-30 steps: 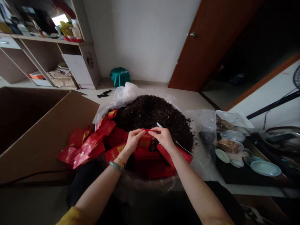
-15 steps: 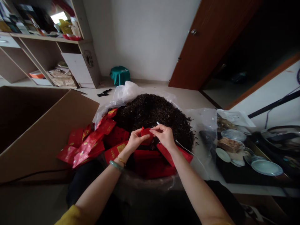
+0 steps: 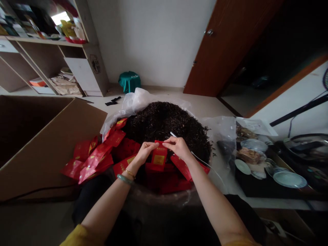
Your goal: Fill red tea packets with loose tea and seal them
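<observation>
A small red packet [image 3: 159,159] with gold print hangs upright between my hands, its printed face toward me. My left hand [image 3: 146,152] pinches its upper left corner, and my right hand [image 3: 178,147] pinches the upper right corner. Behind the packet rises a heap of dark loose tea leaves [image 3: 164,118] in a plastic-lined container. A white stick-like end [image 3: 173,134] pokes out by my right fingers; whether that hand holds it I cannot tell. More red packets [image 3: 101,153] lie piled at the left rim, and others [image 3: 166,179] lie below my hands.
On the left stands an open cardboard box [image 3: 58,136]. A low dark table [image 3: 256,189] on the right carries bowls and a pale green dish [image 3: 289,179]. A teal-covered bin [image 3: 130,82] is by the wall, near a brown door [image 3: 217,48]. A thin white cable [image 3: 210,167] runs near my right forearm.
The red packet, earlier folded or tilted between my fingers, now hangs flat with its gold-printed face showing. Both hands have moved to its top corners. The view has shifted slightly.
</observation>
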Available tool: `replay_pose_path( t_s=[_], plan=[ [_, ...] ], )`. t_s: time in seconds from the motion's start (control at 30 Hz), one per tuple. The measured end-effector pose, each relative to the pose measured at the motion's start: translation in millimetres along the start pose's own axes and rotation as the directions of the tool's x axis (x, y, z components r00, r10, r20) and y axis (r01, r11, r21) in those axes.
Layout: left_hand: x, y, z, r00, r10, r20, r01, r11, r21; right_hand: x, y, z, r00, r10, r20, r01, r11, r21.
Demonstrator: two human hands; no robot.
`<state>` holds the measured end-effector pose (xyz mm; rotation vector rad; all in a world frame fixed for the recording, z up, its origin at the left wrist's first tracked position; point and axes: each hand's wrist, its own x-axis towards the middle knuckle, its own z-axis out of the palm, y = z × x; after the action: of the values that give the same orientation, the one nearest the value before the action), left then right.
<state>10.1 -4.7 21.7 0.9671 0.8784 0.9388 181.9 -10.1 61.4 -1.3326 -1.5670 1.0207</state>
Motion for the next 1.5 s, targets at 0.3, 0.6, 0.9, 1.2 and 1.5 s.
replay_pose_path(
  t_s=[0.3, 0.6, 0.9, 1.2, 1.5],
  plan=[
    [1.3, -1.8, 4.2, 1.0, 0.025, -0.012, -0.025, 1.0, 0.005, 0.8, 8.0, 6.2, 0.999, 0.036, -0.04, -0.036, 0.999, -0.002],
    [0.7, -4.4, 9.4, 0.999, -0.05, -0.001, 0.05, 0.997, -0.065, 4.5, 16.3, 12.3, 0.997, 0.023, -0.068, -0.021, 0.999, 0.032],
    [-1.6, -4.6, 15.2, 0.999, -0.053, 0.009, 0.054, 0.991, -0.123, 9.1, 23.6, 4.4, 0.998, 0.023, -0.065, -0.024, 1.0, -0.008],
    [1.7, -7.4, 11.2, 1.0, 0.027, -0.001, -0.027, 0.994, -0.11, 16.6, 73.6, -33.1, 0.984, 0.073, -0.165, -0.18, 0.444, -0.878],
    [1.6, -4.6, 11.3, 1.0, 0.029, 0.005, -0.028, 0.996, -0.088, 22.2, 64.6, -53.3, 0.987, -0.078, -0.141, -0.028, 0.778, -0.628]
  ],
)
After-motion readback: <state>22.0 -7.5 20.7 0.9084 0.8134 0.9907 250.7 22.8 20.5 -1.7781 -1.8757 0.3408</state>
